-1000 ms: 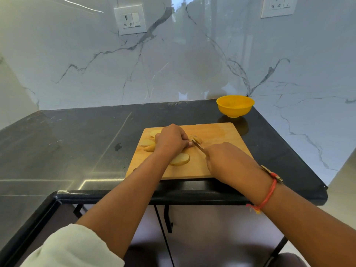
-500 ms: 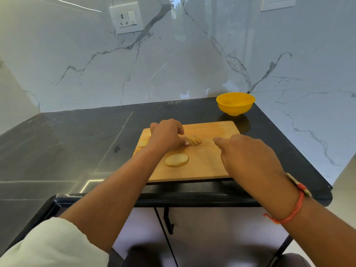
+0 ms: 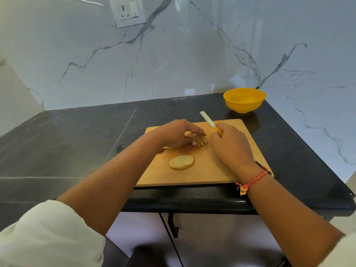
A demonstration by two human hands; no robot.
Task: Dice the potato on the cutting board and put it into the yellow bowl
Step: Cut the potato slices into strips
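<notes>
From the head camera, the left hand (image 3: 179, 133) arches over the potato strips (image 3: 201, 141) at the middle of the wooden cutting board (image 3: 212, 170), fingers and thumb curled around them. The right hand (image 3: 231, 145) grasps a yellow-handled knife (image 3: 209, 121), its pale blade raised and tilted away above the board. A round potato slice (image 3: 182, 162) lies flat nearer the front edge, and the yellow bowl (image 3: 244, 100) sits on the black countertop (image 3: 77, 141) beyond the board's far right corner.

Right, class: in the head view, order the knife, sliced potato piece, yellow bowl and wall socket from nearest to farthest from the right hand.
1. knife, held in the right hand.
2. sliced potato piece, just left, under the left hand.
3. yellow bowl, behind the board, back right.
4. wall socket, high up, far left.
</notes>
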